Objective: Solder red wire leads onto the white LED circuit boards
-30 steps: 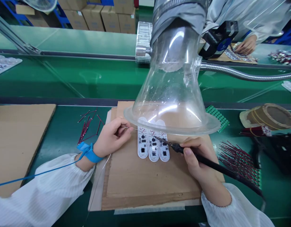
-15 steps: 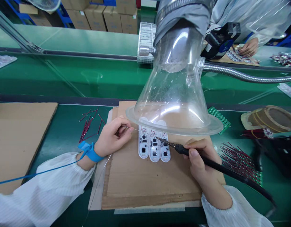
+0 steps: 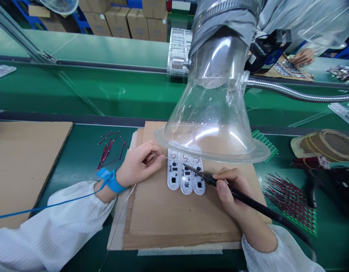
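the left hand point(image 3: 137, 164) pinches thin solder wire point(image 3: 166, 156); the right hand point(image 3: 233, 192) grips a soldering iron point(image 3: 248, 200) over white circuit boards point(image 3: 173, 170).

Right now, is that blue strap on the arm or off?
On. The blue strap wraps the left wrist, and its cord trails off over the sleeve.

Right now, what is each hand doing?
Left hand: closed, pinching thin silver solder wire.
Right hand: closed, holding a black soldering iron.
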Motion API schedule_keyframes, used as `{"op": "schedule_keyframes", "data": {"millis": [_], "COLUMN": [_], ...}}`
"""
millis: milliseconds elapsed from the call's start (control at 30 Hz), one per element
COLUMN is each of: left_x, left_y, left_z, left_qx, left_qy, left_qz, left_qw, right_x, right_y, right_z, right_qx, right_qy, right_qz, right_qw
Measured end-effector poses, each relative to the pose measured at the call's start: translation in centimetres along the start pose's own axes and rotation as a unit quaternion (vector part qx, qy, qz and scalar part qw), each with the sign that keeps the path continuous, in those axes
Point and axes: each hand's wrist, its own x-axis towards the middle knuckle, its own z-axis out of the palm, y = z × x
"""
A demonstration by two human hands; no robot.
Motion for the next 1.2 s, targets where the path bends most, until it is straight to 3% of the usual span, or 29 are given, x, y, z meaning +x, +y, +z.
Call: {"op": "schedule_keyframes", "data": {"millis": [233,367,467,667,900,1200], "left_x": [0.1,0.2,0.1,-0.1,0.0,0.1], "left_y": [-0.6,-1.8,-2.2,-1.9,-2.0,-1.8], "left_z": [-0.9,-1.7,-1.7,-1.4,-1.3,-1.2], "left_qx": [0.013,0.02,0.023,0.029,0.029,0.028], "left_qy": [0.011,0.041,0.03,0.009,0.002,-0.006], "left_qz": [-0.005,-0.015,-0.028,-0.033,-0.006,0.013], "left_qw": [1.0,0.999,0.999,0.999,1.0,1.0], "right_x": [0.5,0.9,1.6,1.1,0.0,0.5], "right_y": [-1.0,-1.6,-2.2,-0.7,0.6,-0.2], "right_z": [-0.9,-0.9,0.1,2.6,2.2,2.3], "right_qx": [-0.032,0.06,0.103,0.1,0.042,0.014], "right_qy": [-0.028,0.058,0.096,0.07,0.004,0.004], "right_qz": [0.0,0.018,0.058,0.052,0.055,0.011], "right_qw": [0.999,0.996,0.988,0.991,0.998,1.0]}}
